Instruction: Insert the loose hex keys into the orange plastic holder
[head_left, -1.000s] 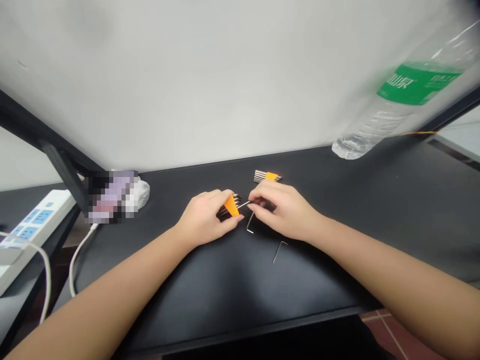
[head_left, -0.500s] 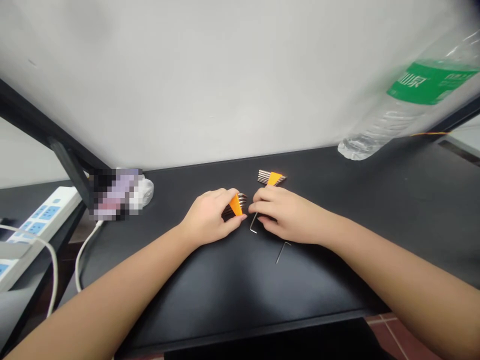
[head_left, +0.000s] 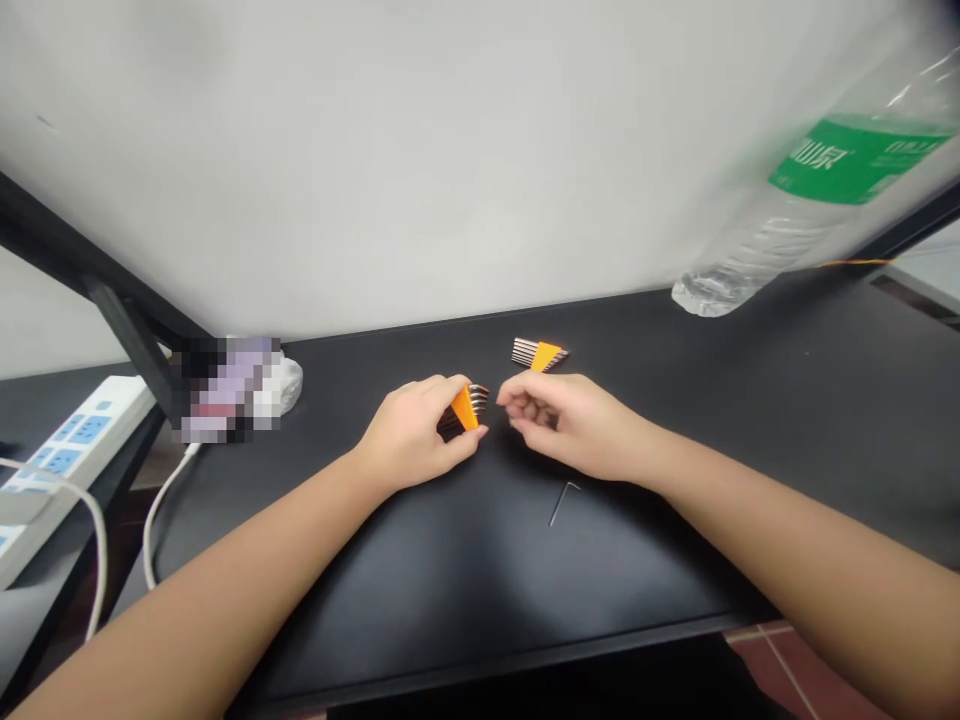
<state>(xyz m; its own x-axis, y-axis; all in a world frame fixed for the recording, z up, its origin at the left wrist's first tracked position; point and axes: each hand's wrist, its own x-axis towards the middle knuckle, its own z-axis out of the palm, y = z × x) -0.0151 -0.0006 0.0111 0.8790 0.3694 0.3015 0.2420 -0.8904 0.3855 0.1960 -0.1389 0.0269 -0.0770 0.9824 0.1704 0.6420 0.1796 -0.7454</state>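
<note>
My left hand (head_left: 412,432) grips an orange hex key holder (head_left: 466,408) between thumb and fingers. Several bent silver key ends stick out of it to the right. Just across a small gap, my right hand (head_left: 574,425) is curled, with its fingertips drawn in toward the thumb. Whatever it may hold is hidden. One loose L-shaped hex key (head_left: 562,503) lies on the black table below my right hand. Beyond that hand lies a second orange holder (head_left: 548,356) with several hex keys in it.
A large clear bottle with a green label (head_left: 855,160) stands at the back right by the white wall. To the left are a white power strip (head_left: 79,440), a white cable (head_left: 154,510) and a white bundle (head_left: 283,388). The black table (head_left: 465,600) ends at its front edge.
The hex key that poked down from my right fingers no longer shows. My right fingers have curled in more. My left hand still holds its holder, and the view has shifted slightly.
</note>
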